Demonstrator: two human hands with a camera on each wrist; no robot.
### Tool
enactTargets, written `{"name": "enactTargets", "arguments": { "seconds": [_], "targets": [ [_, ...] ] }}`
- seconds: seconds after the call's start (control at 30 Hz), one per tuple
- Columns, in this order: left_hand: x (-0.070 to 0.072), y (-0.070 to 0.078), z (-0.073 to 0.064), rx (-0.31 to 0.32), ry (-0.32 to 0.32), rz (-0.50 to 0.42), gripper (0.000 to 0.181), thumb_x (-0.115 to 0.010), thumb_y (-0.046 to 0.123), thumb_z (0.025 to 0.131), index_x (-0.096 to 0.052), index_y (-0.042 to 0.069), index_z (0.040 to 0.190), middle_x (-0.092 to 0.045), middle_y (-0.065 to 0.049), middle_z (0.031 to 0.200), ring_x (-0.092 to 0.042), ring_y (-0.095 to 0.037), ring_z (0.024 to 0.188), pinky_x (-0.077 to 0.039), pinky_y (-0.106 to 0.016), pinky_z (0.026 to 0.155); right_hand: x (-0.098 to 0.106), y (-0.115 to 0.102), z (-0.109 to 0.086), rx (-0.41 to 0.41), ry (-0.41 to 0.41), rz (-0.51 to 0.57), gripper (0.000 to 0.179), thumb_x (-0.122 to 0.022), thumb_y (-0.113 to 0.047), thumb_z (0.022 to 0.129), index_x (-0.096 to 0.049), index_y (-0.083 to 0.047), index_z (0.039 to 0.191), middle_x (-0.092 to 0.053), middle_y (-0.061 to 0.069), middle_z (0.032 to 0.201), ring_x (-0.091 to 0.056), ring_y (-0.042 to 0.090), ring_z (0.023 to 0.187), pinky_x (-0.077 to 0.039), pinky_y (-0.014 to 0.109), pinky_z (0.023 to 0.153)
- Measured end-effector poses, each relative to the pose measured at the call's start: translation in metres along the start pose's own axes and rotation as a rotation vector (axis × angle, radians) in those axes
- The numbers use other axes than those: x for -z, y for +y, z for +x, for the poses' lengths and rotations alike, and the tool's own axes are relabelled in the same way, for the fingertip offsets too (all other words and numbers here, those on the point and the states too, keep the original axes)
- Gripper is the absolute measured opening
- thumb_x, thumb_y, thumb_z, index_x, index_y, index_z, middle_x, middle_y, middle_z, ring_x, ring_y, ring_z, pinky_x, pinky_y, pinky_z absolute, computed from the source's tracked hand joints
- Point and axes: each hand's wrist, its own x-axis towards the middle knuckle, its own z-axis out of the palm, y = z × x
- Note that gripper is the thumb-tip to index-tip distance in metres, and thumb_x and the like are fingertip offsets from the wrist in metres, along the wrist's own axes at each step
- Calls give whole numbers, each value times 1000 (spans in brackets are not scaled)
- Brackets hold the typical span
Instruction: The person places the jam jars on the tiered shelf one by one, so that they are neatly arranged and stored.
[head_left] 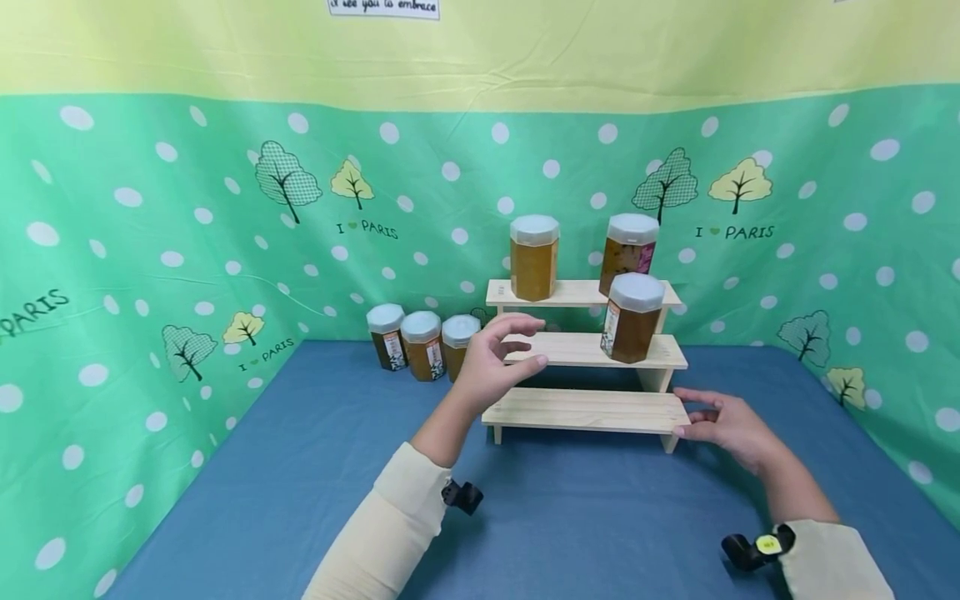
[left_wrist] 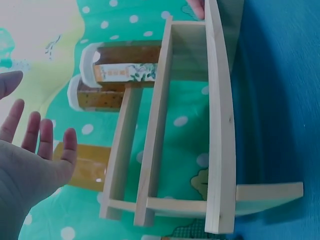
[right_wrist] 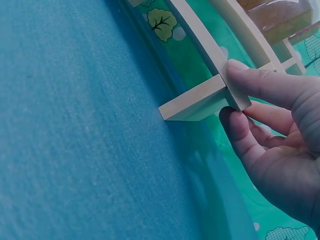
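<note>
A three-step wooden display stand (head_left: 585, 410) stands on the blue cloth. My right hand (head_left: 723, 425) holds the right end of its lowest step; in the right wrist view the thumb (right_wrist: 255, 80) lies on the board's edge and the fingers are at its end. My left hand (head_left: 502, 358) is raised in front of the stand's left side, fingers spread and loosely bent, with nothing in it. On the top step are a light amber honey jar (head_left: 534, 262) at the left and a darker jar (head_left: 618, 258) at the right. A brown jar with a white label (head_left: 633, 321) stands on the middle step.
Left of the stand, a dark jar (head_left: 387, 337), an amber jar (head_left: 423, 348) and another jar (head_left: 456, 337), partly hidden by my left hand, stand in a row on the blue cloth (head_left: 300, 483). A green polka-dot curtain (head_left: 420, 192) hangs behind.
</note>
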Motion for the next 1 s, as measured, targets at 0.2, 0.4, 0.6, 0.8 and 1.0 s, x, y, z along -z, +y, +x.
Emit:
{"name": "enactTargets", "arguments": {
  "seconds": [0.2, 0.4, 0.6, 0.8, 1.0],
  "targets": [
    [12, 7, -10, -21, 48, -5, 40, -63, -17, 81, -54, -18, 120, -48, -29, 122, -43, -49, 113, -37, -69, 94, -1, 0, 0, 2, 2, 13, 83, -81, -26, 81, -39, 5, 145, -62, 20, 116, -61, 26, 96, -50, 37, 81],
    [24, 3, -17, -7, 86, 5, 42, -64, -18, 80, -53, -19, 120, -46, -31, 122, -41, -51, 111, -37, -70, 94, -1, 0, 1, -3, 2, 22, 83, -81, -26, 81, -38, 5, 146, -61, 22, 118, -61, 26, 97, -50, 38, 82],
    [39, -19, -25, 4, 128, 58, 45, -67, -16, 79, -56, -13, 123, -48, -29, 127, -48, -30, 110, -41, -65, 94, 0, -1, 0, -4, 0, 20, 83, -81, -26, 82, -38, 5, 146, -61, 22, 118, -60, 26, 97, -50, 37, 82],
    [48, -25, -32, -1, 157, 66, 45, -71, -14, 79, -58, -10, 122, -51, -21, 125, -51, -19, 108, -48, -50, 94, 0, 0, 1, -7, 2, 21, 84, -81, -27, 81, -38, 5, 146, -61, 21, 118, -60, 25, 97, -50, 37, 82],
    [57, -27, -38, -4, 188, 51, 49, -71, -13, 78, -54, -15, 123, -50, -24, 125, -52, -23, 109, -45, -57, 94, -1, 2, 1, -6, 8, 21, 84, -82, -27, 81, -39, 4, 146, -60, 22, 119, -60, 26, 97, -50, 37, 82]
  ]
}}
